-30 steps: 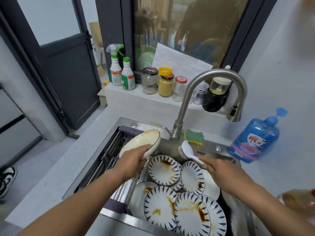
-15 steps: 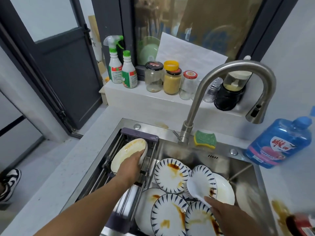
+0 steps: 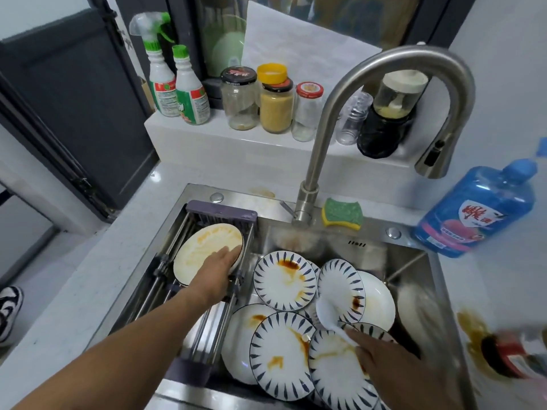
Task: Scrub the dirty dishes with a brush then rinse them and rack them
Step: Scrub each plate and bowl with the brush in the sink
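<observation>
In the sliding rack across the sink's left side lies a sauce-streaked cream plate, slightly tilted. My left hand rests on its right rim with the fingers laid over the face. Whether my thumb hooks underneath, I cannot tell. My right hand grips the handle of the white dish brush. Its head sits over the blue-striped plates, which are piled and brown-stained in the steel sink basin.

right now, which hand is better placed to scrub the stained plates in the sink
Right: the right hand holds the brush over the striped plates; the left hand holds a cream plate at the rack.
</observation>
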A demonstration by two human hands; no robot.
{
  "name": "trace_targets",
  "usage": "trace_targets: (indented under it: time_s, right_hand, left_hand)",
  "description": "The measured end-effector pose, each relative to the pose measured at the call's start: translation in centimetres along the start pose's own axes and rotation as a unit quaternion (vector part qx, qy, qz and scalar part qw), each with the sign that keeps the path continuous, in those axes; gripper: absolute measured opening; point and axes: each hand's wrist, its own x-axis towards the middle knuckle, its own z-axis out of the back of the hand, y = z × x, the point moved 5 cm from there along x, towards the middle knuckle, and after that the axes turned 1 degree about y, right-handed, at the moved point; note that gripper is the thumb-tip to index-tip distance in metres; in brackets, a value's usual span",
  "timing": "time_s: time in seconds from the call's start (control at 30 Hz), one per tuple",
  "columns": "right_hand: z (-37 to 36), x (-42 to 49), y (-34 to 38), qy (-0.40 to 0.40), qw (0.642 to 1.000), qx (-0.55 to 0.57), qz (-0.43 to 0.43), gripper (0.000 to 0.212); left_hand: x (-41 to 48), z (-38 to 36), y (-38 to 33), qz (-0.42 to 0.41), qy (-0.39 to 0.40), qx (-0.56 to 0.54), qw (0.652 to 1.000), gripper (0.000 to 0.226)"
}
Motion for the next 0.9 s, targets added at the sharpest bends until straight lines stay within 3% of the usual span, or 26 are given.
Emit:
trace_targets:
  time_s: [0.1,0.2,0.3,0.37,0.43,0.47,0.57,0.63,0.73,0.9]
  right_hand:
    - [0.7,-0.5,0.1,-0.018,1.0,0.006,0.002,0.045]
    - [1.1,-1.2,-0.3,-0.007,0.999,-0.033,0.035,0.04]
    - [1.8,-1.3,-1.2,-0.013,1.0,-0.002,0.008,0.041]
    - [2.0,-1.1,-1.9,-0.016,1.0,0.014,-0.008,0.038]
    - [2.1,-0.8,-2.4,-0.018,0.999,0.026,-0.021,0.037]
    - [2.3,-0.6,-2.8,-0.023,0.999,0.039,-0.025,0.037]
    - [2.8,-0.3,-3.9,-0.043,0.995,0.076,-0.043,0.036]
    - [3.3,-0.2,-4.6,-0.052,0.992,0.096,-0.059,0.037]
    - [3.6,0.1,-5.5,-0.058,0.988,0.126,-0.065,0.037]
    - [3.8,0.8,-6.4,-0.059,0.979,0.177,-0.084,0.035]
  left_hand:
    - [-0.1,-0.1,-0.1,0.006,0.004,0.026,1.0,0.099]
    - [0.1,-0.3,-0.1,0.026,0.03,0.049,0.998,0.111]
    - [-0.5,0.6,-2.6,0.03,0.038,0.072,0.996,0.111]
    - [-1.5,1.7,-5.9,-0.039,-0.043,0.044,0.997,0.101]
    - [-3.1,2.0,-9.2,-0.102,-0.131,-0.029,0.986,0.074]
    - [-3.7,1.6,-10.6,-0.105,-0.134,-0.083,0.982,0.058]
    - [-3.7,-3.1,-13.1,0.013,0.048,-0.281,0.959,0.026]
    - [-3.0,-7.3,-13.1,0.102,0.121,-0.351,0.923,0.027]
    - [-2.2,-11.6,-13.1,0.175,0.148,-0.4,0.887,0.023]
    - [-0.7,-14.6,-14.0,0.205,0.158,-0.391,0.883,0.023]
